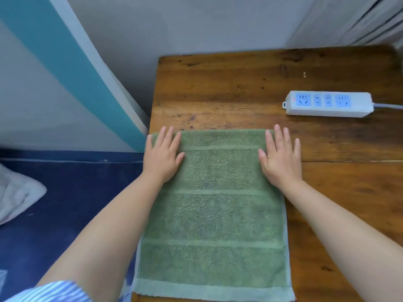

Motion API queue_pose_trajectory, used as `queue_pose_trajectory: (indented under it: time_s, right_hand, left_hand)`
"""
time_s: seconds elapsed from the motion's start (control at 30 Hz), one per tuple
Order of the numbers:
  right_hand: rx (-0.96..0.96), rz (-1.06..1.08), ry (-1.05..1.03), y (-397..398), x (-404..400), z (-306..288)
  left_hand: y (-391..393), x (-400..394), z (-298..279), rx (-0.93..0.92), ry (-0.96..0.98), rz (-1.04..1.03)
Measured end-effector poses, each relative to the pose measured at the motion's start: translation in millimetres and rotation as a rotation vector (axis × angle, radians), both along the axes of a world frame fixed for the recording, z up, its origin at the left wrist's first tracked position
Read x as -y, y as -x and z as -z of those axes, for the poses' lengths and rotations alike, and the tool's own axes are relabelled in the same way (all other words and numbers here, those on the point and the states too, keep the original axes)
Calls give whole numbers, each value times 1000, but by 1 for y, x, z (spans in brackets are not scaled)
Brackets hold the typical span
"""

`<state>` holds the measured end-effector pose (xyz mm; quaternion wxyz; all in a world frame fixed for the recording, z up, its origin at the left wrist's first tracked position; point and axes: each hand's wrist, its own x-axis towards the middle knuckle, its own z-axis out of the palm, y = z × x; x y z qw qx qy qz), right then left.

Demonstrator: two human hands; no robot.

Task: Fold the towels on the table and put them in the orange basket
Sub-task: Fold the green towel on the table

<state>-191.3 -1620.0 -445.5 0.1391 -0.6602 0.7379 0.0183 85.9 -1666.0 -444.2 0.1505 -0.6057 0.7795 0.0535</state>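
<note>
The green towel is looped terry cloth, matt and nubbly, crossed by smoother woven bands. Under it, the table is dark-stained wood, worn, faintly glossy. Right of the towel, the power strip is smooth white plastic

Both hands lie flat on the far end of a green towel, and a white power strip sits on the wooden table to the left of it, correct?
Not quite. In the head view the power strip sits to the right of the green towel, not the left. The rest holds.
</note>
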Motion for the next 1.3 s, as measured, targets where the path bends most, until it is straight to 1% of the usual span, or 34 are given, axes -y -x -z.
queue_pose_trajectory:
  time_s: [0.03, 0.07, 0.13, 0.2, 0.27, 0.3, 0.4, 0.47, 0.53, 0.57, 0.63, 0.73, 0.83, 0.87, 0.97, 1.03, 1.1, 1.17, 1.2, 1.23, 1.3]
  right_hand:
    - [18, -22, -6, -6, -10, 0]
    - [26, -90, -21, -14, -24, -2]
    - [66, -338, -65, -25, -55, -6]
    - [63, -560, -75, -30, -87, -12]
    - [8, -611, -53, -31, -126, -17]
    - [-15, -636, -58, -31, -142, -19]
    - [-62, -727, -74, -32, -189, -22]
    - [-89, -764, -128, -33, -209, -24]
    - [-119, -768, -253, -33, -220, -25]
    - [-123, -765, -277, -32, -224, -23]
    - [-161, -748, -353, -31, -225, -22]
    - [-204, -748, -368, -37, -227, -23]
    - [-251, -763, -382, -43, -228, -23]
    - [-268, -769, -373, -45, -228, -22]
    - [-268, -736, -376, -49, -230, -20]
    - [-236, -690, -382, -50, -235, -20]
    - [-227, -643, -358, -52, -242, -18]
    - [-218, -512, -330, -54, -247, -16]
    - [-200, -428, -315, -55, -249, -15]
    - [-185, -364, -298, -56, -252, -15]
    - [-173, -301, -277, -59, -256, -17]
  left_hand:
    - [6, -9, -3, -27, -15, 51]
    - [10, -21, -7, -55, -40, 106]
    - [17, -49, -11, -82, -124, 251]
    - [17, -80, -11, -55, -230, 447]
    - [13, -113, -14, -7, -311, 586]
    - [9, -125, -14, -9, -305, 615]
    - [-4, -163, -18, -88, -243, 650]
    - [-16, -186, -15, -128, -275, 714]
    - [-27, -204, -12, -62, -351, 770]
    - [-30, -212, -10, -16, -361, 782]
    - [-33, -221, -10, 44, -341, 771]
    - [-33, -229, -15, 75, -292, 740]
    - [-30, -238, -24, 64, -181, 717]
    - [-28, -240, -29, 87, -159, 713]
    - [-21, -247, -28, 68, -39, 685]
    - [-15, -250, -30, 81, -77, 610]
    - [-8, -246, -33, 34, -142, 448]
    - [-5, -238, -31, -34, -224, 301]
    - [-4, -234, -34, -89, -232, 258]
    - [-3, -229, -40, -136, -219, 243]
    - [-2, -217, -53, -196, -195, 259]
